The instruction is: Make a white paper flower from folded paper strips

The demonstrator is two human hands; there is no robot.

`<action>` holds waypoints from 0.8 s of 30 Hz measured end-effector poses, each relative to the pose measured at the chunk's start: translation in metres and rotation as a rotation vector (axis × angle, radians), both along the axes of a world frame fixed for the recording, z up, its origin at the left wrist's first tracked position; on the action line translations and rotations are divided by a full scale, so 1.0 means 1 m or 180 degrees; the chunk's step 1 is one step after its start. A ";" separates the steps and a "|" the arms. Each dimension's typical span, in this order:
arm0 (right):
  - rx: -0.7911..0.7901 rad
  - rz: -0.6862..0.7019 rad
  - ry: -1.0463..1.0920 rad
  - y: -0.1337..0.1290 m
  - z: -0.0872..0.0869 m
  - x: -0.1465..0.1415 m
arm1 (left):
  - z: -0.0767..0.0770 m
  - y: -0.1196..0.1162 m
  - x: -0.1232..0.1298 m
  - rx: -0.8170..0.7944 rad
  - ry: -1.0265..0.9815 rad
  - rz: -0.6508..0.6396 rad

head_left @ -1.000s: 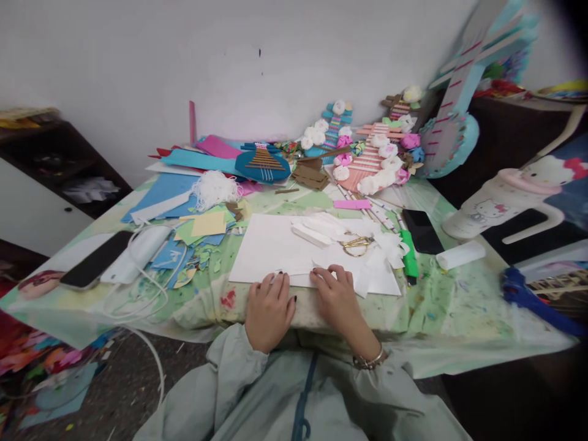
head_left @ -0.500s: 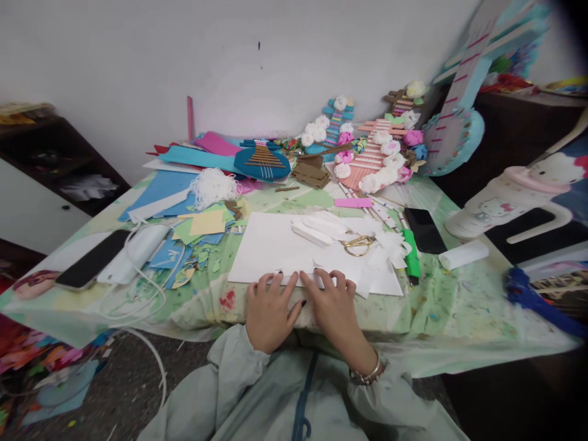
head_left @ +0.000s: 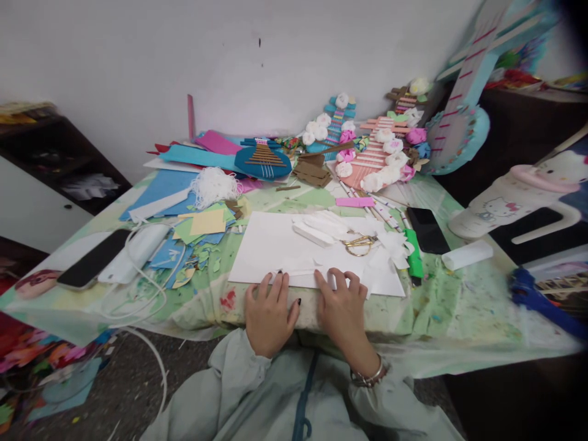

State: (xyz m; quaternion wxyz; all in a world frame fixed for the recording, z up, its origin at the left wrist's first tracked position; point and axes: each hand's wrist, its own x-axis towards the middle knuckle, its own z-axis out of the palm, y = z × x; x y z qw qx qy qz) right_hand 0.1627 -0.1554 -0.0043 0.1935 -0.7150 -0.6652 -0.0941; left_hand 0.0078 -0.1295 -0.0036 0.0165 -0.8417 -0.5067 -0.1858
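Over the stained green tablecloth (head_left: 441,312), left hand (head_left: 270,317) and right hand (head_left: 342,311) lie apart, loosely uncurled, touching white paper (head_left: 264,245).

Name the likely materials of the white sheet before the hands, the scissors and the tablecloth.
White sheet: matte paper or thin board, judging by its flat, crisp edges.
Scissors: probably metal, the slim gold-coloured handles looking shiny.
Tablecloth: perhaps thin plastic, slightly glossy, given its creases.

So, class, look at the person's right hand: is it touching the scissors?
Apart. The head view shows it: a strip of bare white paper lies between the right hand and the gold scissors.
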 end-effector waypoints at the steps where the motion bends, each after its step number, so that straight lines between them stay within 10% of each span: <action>1: -0.0011 -0.0008 0.0019 0.000 0.000 0.000 | 0.000 0.000 0.000 -0.0009 0.0001 0.0001; 24: -0.0170 0.0443 -0.0202 0.000 -0.002 -0.003 | 0.017 -0.003 0.007 -0.0161 0.0285 -0.0022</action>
